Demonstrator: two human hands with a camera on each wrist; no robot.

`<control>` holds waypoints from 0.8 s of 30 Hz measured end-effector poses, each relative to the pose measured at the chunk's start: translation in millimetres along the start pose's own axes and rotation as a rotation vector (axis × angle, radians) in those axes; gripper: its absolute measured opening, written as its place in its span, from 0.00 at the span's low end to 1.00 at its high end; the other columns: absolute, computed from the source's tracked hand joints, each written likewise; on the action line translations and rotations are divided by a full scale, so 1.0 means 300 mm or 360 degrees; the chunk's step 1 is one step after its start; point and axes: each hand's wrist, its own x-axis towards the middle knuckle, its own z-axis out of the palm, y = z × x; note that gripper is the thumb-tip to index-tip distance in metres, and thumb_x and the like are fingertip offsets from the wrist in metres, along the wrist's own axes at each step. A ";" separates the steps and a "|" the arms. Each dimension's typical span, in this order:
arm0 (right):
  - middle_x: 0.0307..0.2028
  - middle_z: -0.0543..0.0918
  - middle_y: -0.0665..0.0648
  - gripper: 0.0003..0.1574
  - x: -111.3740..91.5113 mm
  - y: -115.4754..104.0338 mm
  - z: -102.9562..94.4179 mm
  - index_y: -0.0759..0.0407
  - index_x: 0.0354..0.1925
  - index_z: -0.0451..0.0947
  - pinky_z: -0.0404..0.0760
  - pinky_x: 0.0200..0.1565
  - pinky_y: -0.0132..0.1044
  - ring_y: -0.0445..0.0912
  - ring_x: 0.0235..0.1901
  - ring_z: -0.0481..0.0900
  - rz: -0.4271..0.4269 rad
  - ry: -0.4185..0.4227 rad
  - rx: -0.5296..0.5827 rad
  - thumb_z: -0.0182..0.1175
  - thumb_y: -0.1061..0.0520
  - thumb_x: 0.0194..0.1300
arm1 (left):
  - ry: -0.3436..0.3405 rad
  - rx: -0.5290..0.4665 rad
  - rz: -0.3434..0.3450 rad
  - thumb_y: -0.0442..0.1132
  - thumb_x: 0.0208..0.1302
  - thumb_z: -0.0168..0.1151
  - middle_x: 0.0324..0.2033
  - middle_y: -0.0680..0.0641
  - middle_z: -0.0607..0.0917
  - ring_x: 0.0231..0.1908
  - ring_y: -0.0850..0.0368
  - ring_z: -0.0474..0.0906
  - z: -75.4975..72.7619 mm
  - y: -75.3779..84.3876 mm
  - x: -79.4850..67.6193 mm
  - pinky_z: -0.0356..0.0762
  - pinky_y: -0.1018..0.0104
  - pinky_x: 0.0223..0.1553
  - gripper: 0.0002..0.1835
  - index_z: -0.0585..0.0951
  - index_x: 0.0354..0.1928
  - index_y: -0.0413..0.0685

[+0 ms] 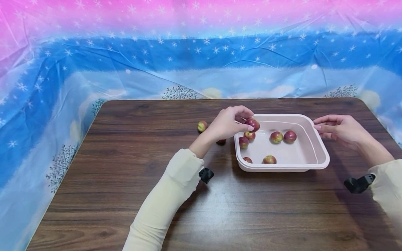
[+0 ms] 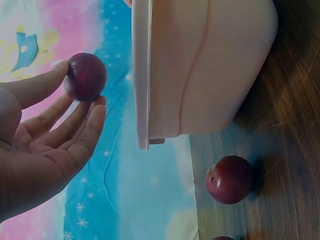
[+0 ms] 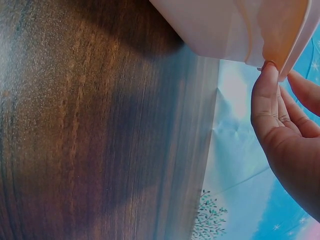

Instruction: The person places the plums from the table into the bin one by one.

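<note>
My left hand [image 1: 230, 122] pinches a dark red plum [image 1: 252, 124] between thumb and fingertips, above the left rim of a pale pink plastic basin [image 1: 301, 166]. From the left wrist view, the held plum [image 2: 86, 77] is higher than the basin's rim [image 2: 142, 75]. At the far right corner of the basin, my right hand [image 1: 342, 130] grips the rim with thumb and fingers. The right wrist view has the fingers [image 3: 265, 100] against the rim's underside. Inside the basin lie several red and yellow-green plums, among them a pair [image 1: 276, 137] at the middle.
Left of the basin, a yellow-red plum [image 1: 202, 126] sits on the brown wooden table [image 1: 125, 167]. Another dark plum [image 1: 221, 142] lies partly hidden behind my left wrist. A snowflake-patterned cloth [image 1: 188, 52] hangs round the table's back and sides.
</note>
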 end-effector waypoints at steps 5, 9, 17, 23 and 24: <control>0.31 0.84 0.55 0.16 0.001 0.000 -0.001 0.58 0.35 0.82 0.80 0.30 0.35 0.43 0.30 0.81 0.0003 -0.0002 -0.0001 0.54 0.74 0.60 | -0.0014 -0.0068 0.0013 0.39 0.56 0.65 0.54 0.46 0.76 0.53 0.59 0.71 -0.011 -0.010 -0.004 0.69 0.69 0.52 0.26 0.71 0.58 0.47; 0.31 0.84 0.55 0.15 0.000 -0.001 0.000 0.58 0.35 0.82 0.80 0.30 0.35 0.43 0.31 0.81 0.0002 -0.0001 -0.0011 0.54 0.74 0.60 | -0.0010 -0.0059 0.0012 0.40 0.55 0.66 0.56 0.47 0.74 0.55 0.59 0.70 -0.026 -0.011 -0.011 0.67 0.66 0.54 0.29 0.69 0.60 0.48; 0.31 0.84 0.52 0.16 -0.001 -0.005 0.008 0.53 0.34 0.82 0.80 0.31 0.34 0.41 0.31 0.81 0.0022 0.0073 -0.0174 0.55 0.72 0.60 | 0.0021 -0.0070 0.0003 0.38 0.55 0.66 0.54 0.47 0.76 0.54 0.57 0.71 -0.051 -0.017 -0.022 0.69 0.68 0.52 0.29 0.70 0.60 0.46; 0.31 0.84 0.55 0.15 -0.003 -0.002 0.002 0.58 0.35 0.81 0.80 0.31 0.35 0.43 0.31 0.82 -0.0002 -0.0007 -0.0005 0.54 0.74 0.59 | 0.0060 -0.0085 -0.0018 0.37 0.55 0.67 0.52 0.47 0.77 0.52 0.57 0.72 -0.070 -0.034 -0.030 0.68 0.69 0.52 0.28 0.71 0.58 0.46; 0.31 0.84 0.55 0.15 -0.003 -0.002 0.002 0.58 0.35 0.81 0.80 0.31 0.35 0.43 0.31 0.82 -0.0001 -0.0010 0.0007 0.54 0.74 0.59 | 0.0067 -0.0088 -0.0014 0.37 0.54 0.67 0.52 0.47 0.77 0.52 0.57 0.72 -0.074 -0.036 -0.032 0.68 0.69 0.52 0.27 0.72 0.58 0.45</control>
